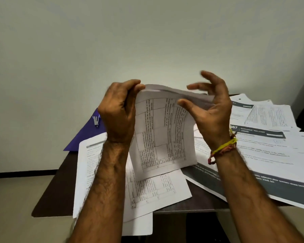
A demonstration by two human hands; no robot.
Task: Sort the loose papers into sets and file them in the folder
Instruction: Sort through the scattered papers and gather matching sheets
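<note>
At the far left a purple folder (85,135) lies on the dark tabletop (58,186), its metal clip (96,120) showing near its upper edge. Just right of it a printed sheet (85,172) rests flat, partly over the folder's lower corner and hanging past the tabletop's front edge. The left hand (118,109) is raised above this sheet, thumb and fingers pinched on the top left corner of a set of table-printed pages (161,134). The pages hang down from that grip in a curve, lifted off the tabletop, with their top edge running across to the right hand. Below them another table-printed page (156,188) lies flat, tilted. The right hand (211,109) stands at the held pages' right side, fingers spread and loosely curved; the thumb touches the front of the upper right corner, the other fingers are blurred behind the top edge, and I cannot tell whether they grip it. A yellow and red thread band (224,148) circles that wrist. Further right, loose papers (263,130) with dark header bars overlap in a spread across the tabletop, well apart from the folder.
</note>
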